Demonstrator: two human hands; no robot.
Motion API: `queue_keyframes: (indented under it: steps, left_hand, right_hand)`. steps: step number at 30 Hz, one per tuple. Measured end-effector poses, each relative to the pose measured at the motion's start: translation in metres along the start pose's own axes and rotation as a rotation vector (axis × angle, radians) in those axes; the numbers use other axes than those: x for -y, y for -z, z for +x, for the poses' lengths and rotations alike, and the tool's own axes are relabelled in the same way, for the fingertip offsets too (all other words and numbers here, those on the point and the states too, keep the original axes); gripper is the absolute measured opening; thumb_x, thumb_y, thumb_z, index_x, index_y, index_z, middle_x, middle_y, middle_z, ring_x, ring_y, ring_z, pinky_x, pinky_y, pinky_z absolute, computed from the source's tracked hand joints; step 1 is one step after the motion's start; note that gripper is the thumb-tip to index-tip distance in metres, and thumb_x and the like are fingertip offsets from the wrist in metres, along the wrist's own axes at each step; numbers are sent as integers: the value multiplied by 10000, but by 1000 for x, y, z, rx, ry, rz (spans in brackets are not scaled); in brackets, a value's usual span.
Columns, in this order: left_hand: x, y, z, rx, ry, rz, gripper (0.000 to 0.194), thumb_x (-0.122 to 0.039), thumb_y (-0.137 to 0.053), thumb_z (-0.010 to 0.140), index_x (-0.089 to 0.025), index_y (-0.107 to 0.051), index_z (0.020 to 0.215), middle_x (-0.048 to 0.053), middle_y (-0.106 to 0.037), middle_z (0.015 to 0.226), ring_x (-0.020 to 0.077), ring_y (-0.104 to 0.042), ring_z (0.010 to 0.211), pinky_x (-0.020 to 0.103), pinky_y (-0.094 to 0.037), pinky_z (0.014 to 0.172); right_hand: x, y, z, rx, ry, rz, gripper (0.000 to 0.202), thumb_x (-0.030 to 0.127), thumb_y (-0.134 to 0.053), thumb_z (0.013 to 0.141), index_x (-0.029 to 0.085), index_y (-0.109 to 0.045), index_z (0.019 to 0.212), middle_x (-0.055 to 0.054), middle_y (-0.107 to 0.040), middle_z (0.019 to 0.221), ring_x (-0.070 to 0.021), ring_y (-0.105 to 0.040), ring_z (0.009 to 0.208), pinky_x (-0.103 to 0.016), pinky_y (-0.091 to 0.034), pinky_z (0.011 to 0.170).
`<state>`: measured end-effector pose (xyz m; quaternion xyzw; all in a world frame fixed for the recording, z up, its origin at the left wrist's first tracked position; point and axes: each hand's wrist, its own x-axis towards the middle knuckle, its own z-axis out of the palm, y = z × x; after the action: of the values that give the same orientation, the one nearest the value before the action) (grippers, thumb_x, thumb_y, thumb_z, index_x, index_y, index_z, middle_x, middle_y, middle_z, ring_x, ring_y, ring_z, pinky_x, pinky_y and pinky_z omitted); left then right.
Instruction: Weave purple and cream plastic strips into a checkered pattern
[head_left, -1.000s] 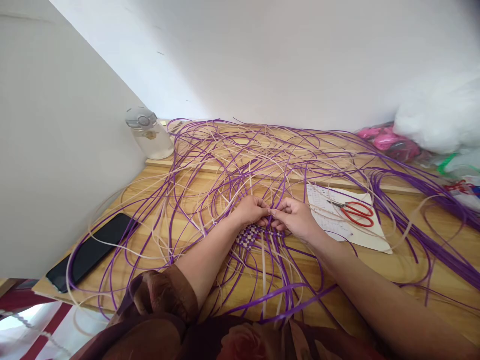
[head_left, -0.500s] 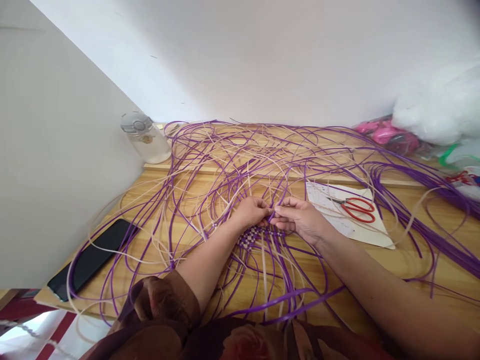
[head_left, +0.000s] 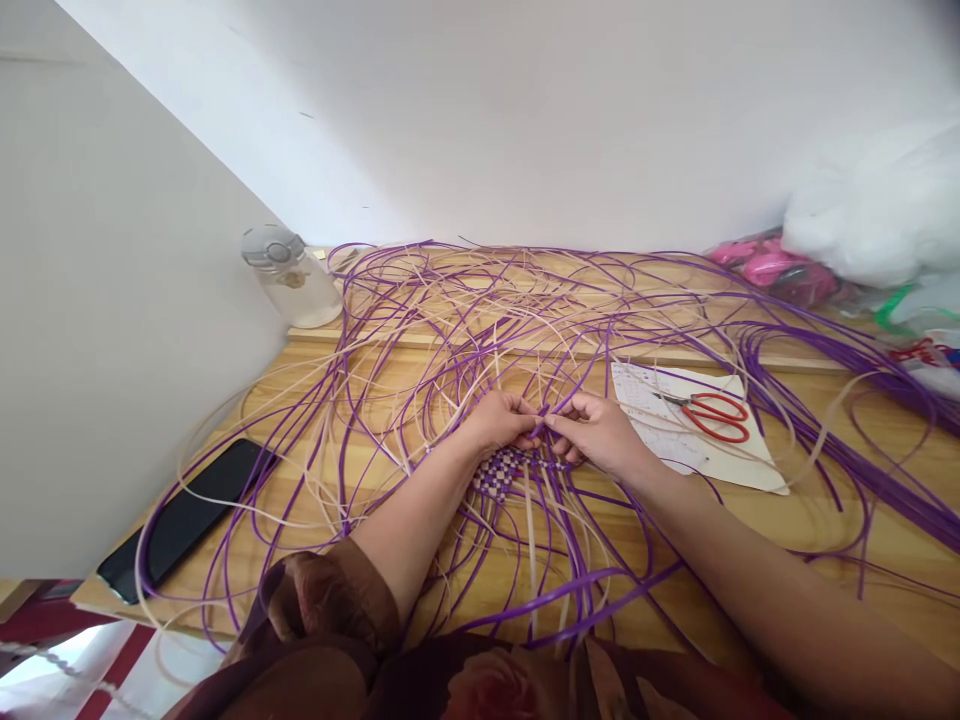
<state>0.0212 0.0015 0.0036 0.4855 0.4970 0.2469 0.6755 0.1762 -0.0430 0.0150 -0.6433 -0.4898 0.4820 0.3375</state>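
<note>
A small woven piece (head_left: 495, 474) in a purple and cream check lies on the wooden table, partly hidden under my hands. Long purple and cream strips spread out from it on all sides. At its upper edge my left hand (head_left: 504, 420) pinches a purple strip (head_left: 540, 424) between thumb and fingers. Right beside it, my right hand (head_left: 592, 430) is closed on a purple strip too, its thumb and forefinger almost touching the left fingertips. Whether both hold the same strip I cannot tell.
Red-handled scissors (head_left: 712, 416) rest on a sheet of paper (head_left: 750, 465) to the right. A black phone (head_left: 187, 520) lies at left under strips. A clear bottle (head_left: 300, 290) stands at back left. Purple strips (head_left: 847, 430) are bundled at right, with plastic bags (head_left: 862, 215) behind.
My right hand has turned slightly, and its fingers have curled in closer around the strip. The left hand stays nearly in place at the woven edge.
</note>
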Motion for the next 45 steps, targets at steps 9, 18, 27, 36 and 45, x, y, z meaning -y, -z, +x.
queue_keyframes:
  steps: [9,18,27,36,45]
  left_hand:
    - [-3,2,-1,23,34,-40,124,-15,-625,806,-65,-631,693,29,-622,526,93,-618,476,173,-520,481]
    - [-2,6,-1,46,37,-50,119,-76,-658,808,-64,-646,690,31,-633,538,96,-629,485,175,-530,493]
    - [3,8,3,41,2,-9,178,-108,-819,633,-81,-652,686,24,-652,567,102,-635,511,198,-544,526]
    - [-3,3,-1,7,1,18,148,-31,-753,676,-86,-619,647,0,-612,519,100,-615,470,194,-512,483]
    - [-2,3,0,-8,19,2,184,-55,-785,664,-93,-606,658,1,-614,518,110,-630,475,176,-487,457]
  right_hand:
    - [-14,-5,9,-13,1,22,107,253,-667,824,154,-626,829,0,-624,512,-117,-587,419,-164,-459,371]
    - [-12,-8,9,-47,-11,-69,102,232,-675,827,154,-611,813,-3,-627,494,-105,-571,387,-145,-431,356]
    - [-17,-7,16,-19,-81,111,136,251,-688,832,152,-615,773,-9,-632,515,-86,-568,400,-125,-420,367]
    - [-11,-2,10,40,-33,133,144,288,-641,841,148,-650,876,28,-580,471,-58,-437,334,-134,-343,344]
    - [-12,35,-1,40,358,-668,194,330,-600,825,192,-674,712,-1,-673,693,-133,-578,628,-233,-371,568]
